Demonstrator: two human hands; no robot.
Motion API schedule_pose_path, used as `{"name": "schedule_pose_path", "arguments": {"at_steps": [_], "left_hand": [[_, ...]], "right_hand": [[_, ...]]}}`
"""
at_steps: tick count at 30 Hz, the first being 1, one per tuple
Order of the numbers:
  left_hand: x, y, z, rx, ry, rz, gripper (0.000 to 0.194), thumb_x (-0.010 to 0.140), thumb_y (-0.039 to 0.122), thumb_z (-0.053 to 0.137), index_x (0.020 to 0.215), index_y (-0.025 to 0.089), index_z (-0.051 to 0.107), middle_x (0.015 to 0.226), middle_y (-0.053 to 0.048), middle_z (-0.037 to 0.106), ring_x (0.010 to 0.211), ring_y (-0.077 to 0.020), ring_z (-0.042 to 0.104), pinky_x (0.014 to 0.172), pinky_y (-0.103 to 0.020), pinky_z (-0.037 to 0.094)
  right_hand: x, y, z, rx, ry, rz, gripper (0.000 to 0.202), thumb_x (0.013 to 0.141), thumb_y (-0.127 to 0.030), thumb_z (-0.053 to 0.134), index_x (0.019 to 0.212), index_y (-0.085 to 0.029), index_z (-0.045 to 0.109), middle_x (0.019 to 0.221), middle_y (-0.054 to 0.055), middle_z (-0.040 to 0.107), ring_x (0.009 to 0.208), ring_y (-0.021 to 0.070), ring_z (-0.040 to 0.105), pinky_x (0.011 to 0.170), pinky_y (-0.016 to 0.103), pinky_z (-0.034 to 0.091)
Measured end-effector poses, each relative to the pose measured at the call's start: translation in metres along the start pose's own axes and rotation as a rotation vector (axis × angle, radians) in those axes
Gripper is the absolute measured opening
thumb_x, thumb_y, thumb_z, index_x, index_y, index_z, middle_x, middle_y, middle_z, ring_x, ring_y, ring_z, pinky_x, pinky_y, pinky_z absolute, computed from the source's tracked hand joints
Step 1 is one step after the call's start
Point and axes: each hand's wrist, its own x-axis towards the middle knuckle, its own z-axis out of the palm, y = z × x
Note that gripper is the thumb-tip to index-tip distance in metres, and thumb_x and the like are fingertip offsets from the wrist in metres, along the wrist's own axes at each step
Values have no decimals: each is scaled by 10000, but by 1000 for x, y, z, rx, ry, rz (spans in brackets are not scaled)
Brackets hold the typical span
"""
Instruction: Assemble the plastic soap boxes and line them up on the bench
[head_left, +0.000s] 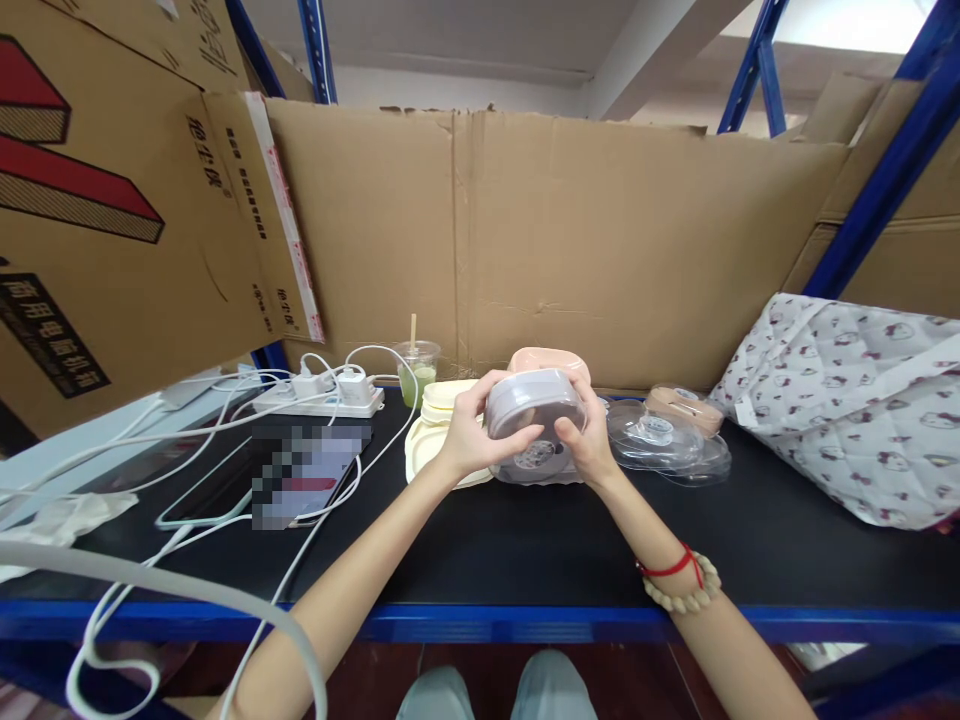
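Tilted up in front of me is an oval grey plastic container [535, 405] with a clear face and a round label low on it. My left hand [478, 432] wraps its left side, the thumb lying across the front. On the opposite side my right hand [591, 438] grips it, thumb also on the front. Behind it shows the top of a pink container [546, 358]. Cream containers [448, 396] stand just left of it, partly covered by my left hand. To the right lie clear plastic lids [654, 440] beside a peach-coloured oval container [684, 408].
A cup of green drink [417, 376] with a straw stands at the back. A power strip [330, 400], tangled white cables and two phones [214, 485] occupy the left. A quilted patterned bag [855, 410] sits right. Cardboard walls [562, 230] enclose the black shelf [510, 560].
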Motion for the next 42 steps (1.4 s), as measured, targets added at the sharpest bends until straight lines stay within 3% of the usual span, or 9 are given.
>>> {"name": "schedule_pose_path", "arguments": {"at_steps": [5,8,10,14,19,23,29,34,42], "left_hand": [[-2,-4,5,-28,6,-22,302,510,303,792,744,202,630,702,10,593,675,-157,542,659,-258,433],[-1,-8,10,-98,41,-69,302,579,382,770,774,212,613,738,13,601,718,-153,558,688,-245,447],[1,-10,13,-128,137,-112,321,626,458,738,785,215,603,767,10,609,772,-158,573,732,-246,454],[3,-10,16,-275,323,-226,434,697,592,643,916,220,597,935,-22,651,945,-185,600,827,-272,465],[5,-4,14,-496,317,-418,480,846,600,418,954,191,647,987,-60,690,1016,-218,618,866,-304,491],[8,-3,13,-531,355,-489,389,889,479,427,946,183,674,963,-53,715,1031,-216,624,911,-310,486],[12,-1,11,-588,358,-582,479,939,481,284,975,190,662,949,-51,722,1018,-200,639,894,-314,507],[11,3,11,-605,317,-570,513,871,591,376,984,181,663,968,-79,717,999,-228,644,881,-335,516],[10,3,10,-601,312,-523,517,834,618,426,969,177,659,957,-84,712,1045,-263,621,893,-383,511]], "right_hand": [[-1,1,2,-12,68,5,514,692,-709,553,832,-216,586,731,24,648,692,198,632,631,329,536],[-1,1,3,-42,45,29,501,769,-652,508,1020,-223,573,936,62,672,828,210,650,712,345,547],[-3,-1,4,-144,56,16,559,766,-587,560,1199,-241,491,1093,85,635,922,218,641,750,361,554],[-11,-8,9,-430,25,-195,734,668,-497,686,1314,-282,411,1276,103,521,1146,277,541,829,427,553],[-18,-13,13,-584,-57,-232,837,633,-485,705,1375,-297,369,1392,107,395,1249,338,449,824,476,564],[-17,-11,11,-570,-51,-224,805,656,-505,684,1373,-308,376,1407,100,387,1255,345,445,851,494,550],[-16,-11,9,-523,-27,-247,755,662,-475,673,1353,-324,409,1414,77,400,1275,345,421,847,498,549],[-15,-11,9,-520,-56,-256,724,651,-439,689,1327,-337,453,1421,57,394,1254,339,449,855,494,550],[-14,-12,10,-500,-61,-279,679,663,-425,703,1300,-335,486,1415,66,394,1280,326,425,931,527,501]]}}
